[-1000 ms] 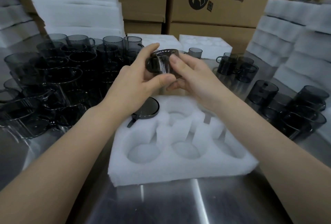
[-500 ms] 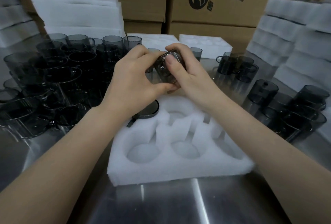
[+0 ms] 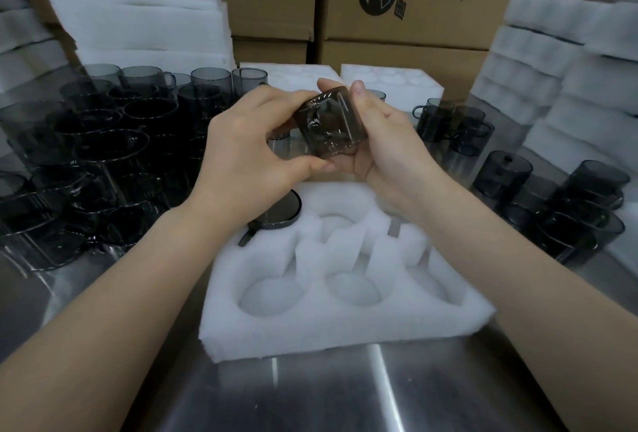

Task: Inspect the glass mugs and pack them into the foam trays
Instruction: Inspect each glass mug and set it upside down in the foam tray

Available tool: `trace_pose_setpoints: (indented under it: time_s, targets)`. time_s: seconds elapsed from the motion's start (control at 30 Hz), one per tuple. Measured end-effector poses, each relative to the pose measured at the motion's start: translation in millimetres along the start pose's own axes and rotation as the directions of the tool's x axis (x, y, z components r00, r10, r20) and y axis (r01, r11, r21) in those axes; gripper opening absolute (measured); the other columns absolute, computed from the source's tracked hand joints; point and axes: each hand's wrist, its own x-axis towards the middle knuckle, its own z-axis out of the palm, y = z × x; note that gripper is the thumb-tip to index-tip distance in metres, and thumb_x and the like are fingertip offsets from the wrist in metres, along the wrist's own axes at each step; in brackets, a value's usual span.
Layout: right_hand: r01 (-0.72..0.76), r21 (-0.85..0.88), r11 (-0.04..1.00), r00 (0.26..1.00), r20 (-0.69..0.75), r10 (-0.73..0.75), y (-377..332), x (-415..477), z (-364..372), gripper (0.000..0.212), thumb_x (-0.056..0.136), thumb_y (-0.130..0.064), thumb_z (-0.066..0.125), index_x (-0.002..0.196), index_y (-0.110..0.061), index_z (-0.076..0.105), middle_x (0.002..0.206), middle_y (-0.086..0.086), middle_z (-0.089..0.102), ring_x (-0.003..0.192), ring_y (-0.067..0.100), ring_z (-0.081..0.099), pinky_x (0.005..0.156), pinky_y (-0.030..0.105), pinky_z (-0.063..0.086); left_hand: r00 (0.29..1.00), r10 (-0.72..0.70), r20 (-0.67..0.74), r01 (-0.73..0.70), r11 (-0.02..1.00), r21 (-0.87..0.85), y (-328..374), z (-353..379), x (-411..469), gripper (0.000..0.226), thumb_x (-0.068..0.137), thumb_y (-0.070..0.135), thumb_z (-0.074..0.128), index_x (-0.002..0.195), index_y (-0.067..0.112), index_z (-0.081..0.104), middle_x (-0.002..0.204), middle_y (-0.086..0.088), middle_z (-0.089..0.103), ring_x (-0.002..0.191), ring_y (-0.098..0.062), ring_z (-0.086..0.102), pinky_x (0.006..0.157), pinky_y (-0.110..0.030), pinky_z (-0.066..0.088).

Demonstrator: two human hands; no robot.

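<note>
A smoky grey glass mug point(image 3: 328, 124) is held tilted in the air above the white foam tray point(image 3: 345, 321). My left hand point(image 3: 248, 152) grips its left side with thumb below and fingers curled over the top. My right hand point(image 3: 383, 145) cradles its right side, thumb on the upper rim. The tray lies on the steel table with several round pockets. One dark mug point(image 3: 276, 210) sits in the tray's far left pocket, partly hidden by my left wrist.
Many grey mugs point(image 3: 103, 155) crowd the table on the left, and more mugs point(image 3: 552, 203) stand on the right. Foam tray stacks point(image 3: 566, 62) rise at both sides. Cardboard boxes point(image 3: 414, 0) line the back. Two foam trays point(image 3: 390, 86) lie behind my hands.
The mug has been turned in my hands so its side and base now face me. Both hands stayed above the tray's far edge.
</note>
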Motion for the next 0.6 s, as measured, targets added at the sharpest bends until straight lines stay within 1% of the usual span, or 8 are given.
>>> trace_pose_setpoints:
  time_s: [0.1,0.17,0.2,0.27,0.33,0.43,0.5,0.6]
  targets:
    - [-0.129,0.133,0.983,0.991,0.05,0.123,-2.2,1.2,-0.4,0.039,0.103,-0.04,0.037,0.121,-0.014,0.061,0.108,0.014,0.07,0.087,0.028,0.069,0.06,0.036,0.058,1.0,-0.018,0.005,0.018,0.999,-0.047,-0.2,0.6,-0.9,0.066,0.064,0.016,0.087,0.126,0.015,0.063,0.111,0.01,0.063,0.106,-0.004,0.058,0.098,-0.022,0.047]
    - [-0.216,0.115,0.969,0.972,0.123,0.202,-2.3,1.5,-0.5,0.056,0.1,-0.051,0.035,0.128,-0.007,0.057,0.121,0.02,0.066,0.103,0.035,0.067,0.079,0.044,0.059,0.998,-0.059,0.027,0.061,0.993,-0.096,-0.8,1.0,-1.1,0.068,0.065,0.015,0.085,0.128,0.019,0.06,0.112,0.019,0.061,0.109,0.001,0.058,0.1,-0.022,0.046]
    - [-0.233,0.08,0.969,0.964,0.149,0.22,-1.0,1.6,-0.7,0.064,0.098,-0.055,0.035,0.132,-0.004,0.054,0.124,0.023,0.064,0.111,0.038,0.064,0.088,0.048,0.056,0.995,-0.086,0.053,0.091,0.989,-0.114,-0.9,0.6,-0.9,0.072,0.065,0.018,0.085,0.13,0.026,0.056,0.112,0.025,0.059,0.108,0.005,0.057,0.098,-0.016,0.044]
    - [-0.217,0.026,0.976,0.968,0.136,0.211,1.0,1.9,0.0,0.067,0.098,-0.056,0.034,0.133,-0.002,0.053,0.123,0.025,0.064,0.114,0.039,0.062,0.094,0.051,0.053,0.986,-0.118,0.116,0.13,0.986,-0.107,0.0,0.2,-0.2,0.079,0.063,0.032,0.082,0.133,0.038,0.046,0.114,0.025,0.059,0.111,0.007,0.055,0.096,-0.008,0.039]
    - [-0.177,-0.015,0.984,0.982,0.07,0.177,2.9,2.4,1.1,0.059,0.1,-0.051,0.036,0.125,-0.002,0.058,0.117,0.025,0.067,0.11,0.039,0.064,0.095,0.054,0.052,0.981,-0.109,0.162,0.119,0.992,-0.051,1.6,0.3,0.2,0.079,0.064,0.046,0.079,0.135,0.038,0.045,0.121,0.02,0.058,0.116,-0.002,0.054,0.101,-0.02,0.041]
    - [-0.158,-0.04,0.987,0.987,0.003,0.158,3.2,2.6,2.5,0.053,0.102,-0.047,0.038,0.114,-0.003,0.064,0.115,0.028,0.066,0.112,0.045,0.061,0.092,0.056,0.052,0.984,-0.092,0.151,0.099,0.994,-0.041,5.2,-0.5,0.0,0.067,0.07,0.047,0.076,0.129,0.026,0.054,0.116,0.016,0.062,0.111,-0.011,0.058,0.096,-0.036,0.047]
    - [-0.182,0.01,0.983,0.983,-0.007,0.182,1.8,2.4,2.5,0.052,0.102,-0.044,0.039,0.117,0.001,0.062,0.118,0.03,0.064,0.113,0.046,0.06,0.083,0.05,0.057,0.987,-0.062,0.151,0.072,0.996,-0.06,6.6,-0.7,-0.5,0.065,0.07,0.042,0.076,0.127,0.02,0.054,0.112,0.013,0.062,0.107,-0.012,0.06,0.095,-0.032,0.047]
    - [-0.224,0.095,0.97,0.975,0.029,0.223,-1.5,3.6,0.0,0.053,0.103,-0.038,0.041,0.128,0.007,0.054,0.127,0.033,0.057,0.111,0.047,0.059,0.062,0.04,0.06,0.987,0.007,0.162,0.008,0.996,-0.091,6.5,-0.8,-1.4,0.067,0.071,0.034,0.077,0.129,0.012,0.053,0.114,0.007,0.061,0.107,-0.012,0.058,0.092,-0.016,0.043]
